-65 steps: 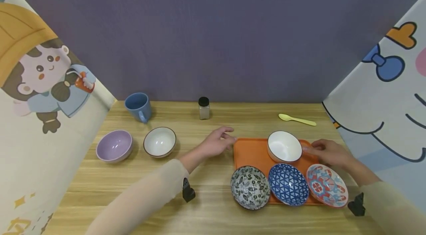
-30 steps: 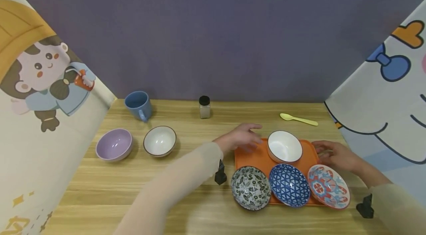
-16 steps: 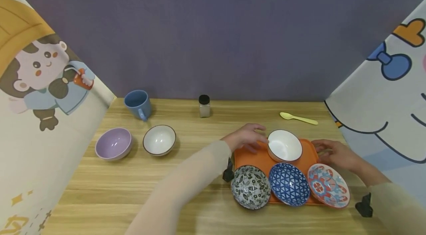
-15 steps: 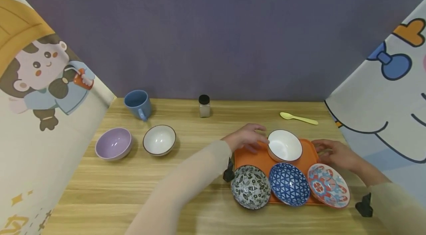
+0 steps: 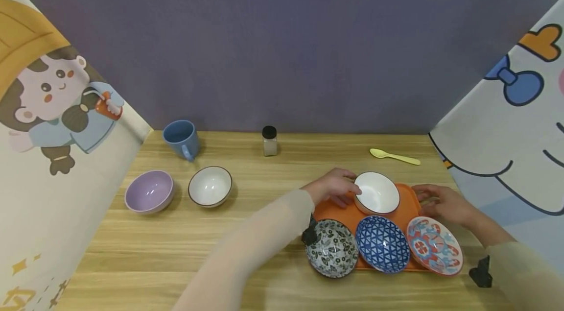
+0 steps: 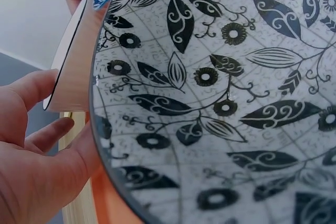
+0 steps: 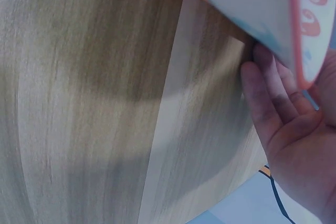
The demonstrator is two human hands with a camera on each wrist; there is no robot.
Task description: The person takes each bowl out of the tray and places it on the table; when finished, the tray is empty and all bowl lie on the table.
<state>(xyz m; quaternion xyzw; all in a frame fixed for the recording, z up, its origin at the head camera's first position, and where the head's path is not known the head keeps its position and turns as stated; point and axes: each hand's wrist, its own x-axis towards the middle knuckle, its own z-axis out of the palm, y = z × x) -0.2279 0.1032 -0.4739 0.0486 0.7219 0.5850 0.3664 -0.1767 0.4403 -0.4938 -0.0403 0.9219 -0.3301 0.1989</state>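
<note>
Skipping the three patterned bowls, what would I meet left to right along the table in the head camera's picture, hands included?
Purple bowl, blue mug, left white bowl, black-capped jar, left hand, right white bowl, right hand.

Can't make out any actual words, brands or numbers here, folks. Closest is a yellow, letter-like mark (image 5: 19,297) on the left wall (image 5: 61,213), well left of the left hand's (image 5: 337,187) grip. Some tiny script-like squiggles on the leaf-patterned bowl (image 6: 210,103) near that grip, too small to read.
</note>
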